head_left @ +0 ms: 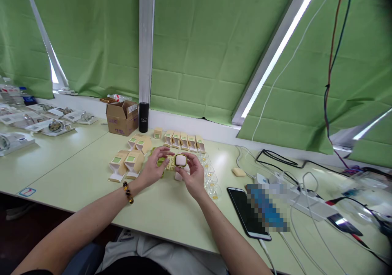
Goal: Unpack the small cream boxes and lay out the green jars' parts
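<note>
My right hand [193, 176] pinches a small rounded-square case [181, 160] with a pale pink face and a dark, gold-toned rim. Just left of that case is my left hand [154, 165], its fingers apart and nothing plainly held between them. Green pieces [160, 161] and a group of small yellow pieces [170, 163] show around and behind its fingers. Beneath the right hand lies another pale pink piece [178, 177], partly covered. Clear plastic pieces [211, 179] stand in a column right of my right hand.
Opened small cartons [133, 160] stand left of my hands, with a row of more cartons [183, 141] behind. Farther back are a cardboard box [121, 117] and a black bottle [143, 117]. A phone [248, 213], cables and a power strip [303, 199] occupy the right side.
</note>
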Available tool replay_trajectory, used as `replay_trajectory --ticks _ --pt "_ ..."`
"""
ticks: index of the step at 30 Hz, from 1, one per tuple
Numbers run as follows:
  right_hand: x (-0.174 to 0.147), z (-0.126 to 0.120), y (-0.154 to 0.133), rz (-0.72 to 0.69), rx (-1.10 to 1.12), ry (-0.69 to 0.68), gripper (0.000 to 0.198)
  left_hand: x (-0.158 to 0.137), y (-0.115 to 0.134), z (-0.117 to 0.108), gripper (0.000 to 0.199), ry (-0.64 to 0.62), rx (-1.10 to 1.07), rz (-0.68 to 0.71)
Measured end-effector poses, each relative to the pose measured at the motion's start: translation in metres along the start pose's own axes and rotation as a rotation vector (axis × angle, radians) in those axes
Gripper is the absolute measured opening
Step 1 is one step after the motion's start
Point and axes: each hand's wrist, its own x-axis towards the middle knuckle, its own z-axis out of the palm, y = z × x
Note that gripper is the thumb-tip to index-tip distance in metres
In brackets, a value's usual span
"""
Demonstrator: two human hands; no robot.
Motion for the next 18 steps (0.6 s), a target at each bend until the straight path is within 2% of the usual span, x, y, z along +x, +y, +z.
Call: replay_trajectory --ticks 3,7,12,18 --pt "-0.001 -0.004 0.001 -0.046 -0.023 -0.037 0.045 -0.002 0.001 -0.004 0.038 -0.006 0.299 0.309" --pt "-0.003 -0.004 -0.001 -0.081 -0.03 -0.102 0.051 -0.005 0.005 -0.004 0.05 -0.109 0.444 0.505" --pt "-0.006 -0.002 -0.004 -0.104 0.025 -0.171 0.054 -0.006 0.001 -0.002 0.052 -0.203 0.414 0.542" --pt "-0.01 0.005 -0.005 -0.045 0.068 -0.057 0.063 -0.006 -0.007 -0.004 0.043 -0.06 0.377 0.514"
